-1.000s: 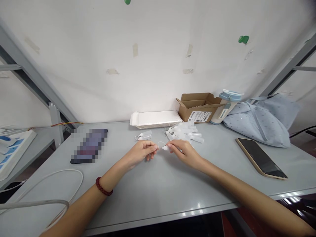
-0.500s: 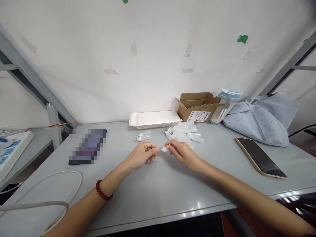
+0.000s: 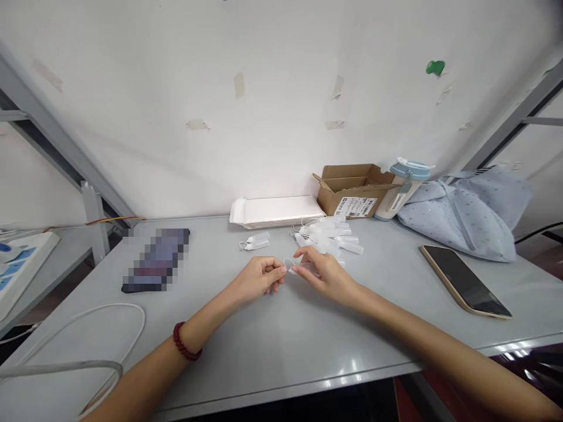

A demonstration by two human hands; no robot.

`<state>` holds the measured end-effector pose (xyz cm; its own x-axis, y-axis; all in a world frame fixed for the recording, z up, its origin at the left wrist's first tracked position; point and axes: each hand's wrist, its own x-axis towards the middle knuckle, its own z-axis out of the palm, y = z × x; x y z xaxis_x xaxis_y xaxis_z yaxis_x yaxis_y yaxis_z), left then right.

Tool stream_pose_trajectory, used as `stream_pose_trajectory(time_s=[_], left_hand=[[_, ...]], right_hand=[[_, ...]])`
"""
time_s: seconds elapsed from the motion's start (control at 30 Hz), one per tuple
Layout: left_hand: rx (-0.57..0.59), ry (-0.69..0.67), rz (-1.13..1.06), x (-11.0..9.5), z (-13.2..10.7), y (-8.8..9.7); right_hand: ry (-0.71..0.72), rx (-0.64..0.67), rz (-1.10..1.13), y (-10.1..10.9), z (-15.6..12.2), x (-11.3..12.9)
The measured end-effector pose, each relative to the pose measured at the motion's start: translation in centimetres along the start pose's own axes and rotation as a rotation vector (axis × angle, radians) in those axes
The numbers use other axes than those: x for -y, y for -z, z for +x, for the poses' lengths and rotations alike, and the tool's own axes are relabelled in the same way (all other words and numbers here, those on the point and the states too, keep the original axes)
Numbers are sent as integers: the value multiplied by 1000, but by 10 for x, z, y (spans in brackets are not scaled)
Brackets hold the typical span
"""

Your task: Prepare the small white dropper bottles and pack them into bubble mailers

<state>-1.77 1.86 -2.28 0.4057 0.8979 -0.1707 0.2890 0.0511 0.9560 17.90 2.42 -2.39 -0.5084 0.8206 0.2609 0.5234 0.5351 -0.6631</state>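
Socket strip (image 3: 20, 258), white and blue, beyond counter's (image 3: 285, 346) left edge. White cable (image 3: 118, 313) curved across near left corner. Dark flat object (image 3: 156, 261), blurred, left of centre toward back edge; cannot tell what. Red bead bracelet (image 3: 185, 343) on left wrist.

Two small pieces (image 3: 255, 241) lying together behind left hand, apart from the rest. Left hand (image 3: 257, 280) at counter's middle; grip clenched thumb to forefinger on the thin loop end of looped piece (image 3: 290, 264). White tray (image 3: 277, 211) flat along back edge.

Looped piece: small, white, translucent, held between both hands just above counter's middle. Right hand (image 3: 328, 274) meeting it from the other side; grip pinched on the stubby body, other fingers curled.

Pile (image 3: 332, 235) of like pieces just behind right hand. Cardboard box (image 3: 354, 190), open, at back edge; lidded cup (image 3: 402, 187) leaning just beside it. Blue cloth bag (image 3: 461, 217) at back right corner. Phone (image 3: 466, 281) face up near right edge.

Judgement on handling: piece tiny, loop flimsy. Best worked with fingertips only, pinched close to where loop meets body, wrists steadied on counter. Light, even pull, so loop does not kink. Keep work clear of pile to avoid scattering it.
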Motion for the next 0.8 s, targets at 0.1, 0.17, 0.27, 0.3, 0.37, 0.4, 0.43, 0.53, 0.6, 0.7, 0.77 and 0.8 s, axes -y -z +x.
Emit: stream_pose_trajectory(time_s=[0.1,0.17,0.27,0.3,0.37,0.4,0.43,0.53,0.6,0.7,0.77,0.8], left_hand=[[-23,-22,-22,-4,0,2],[-56,-28,-29,-5,1,5],[-76,-26,-3,-4,2,9],[-83,-27,19,-3,3,11],[-111,-25,74,-2,3,14],[-127,-22,99,-2,3,14],[-139,-19,120,-1,4,15],[-136,-16,168,0,4,13],[-125,-19,201,1,4,11],[-118,-32,234,4,5,9],[-121,-44,240,5,6,9],[-121,-48,240,6,6,9]], right_hand=[[-35,-33,98,6,3,1],[-84,-67,210,10,5,1],[-146,-138,323,14,8,-2],[-149,-156,331,14,9,-3],[-137,-166,312,14,9,-5],[-127,-161,289,14,9,-5],[-118,-150,258,14,9,-5],[-75,-120,152,15,9,-2],[-38,-109,89,15,9,-1],[-3,-71,11,14,9,-4],[4,-26,-31,13,9,-8],[8,-5,-45,12,9,-10]])
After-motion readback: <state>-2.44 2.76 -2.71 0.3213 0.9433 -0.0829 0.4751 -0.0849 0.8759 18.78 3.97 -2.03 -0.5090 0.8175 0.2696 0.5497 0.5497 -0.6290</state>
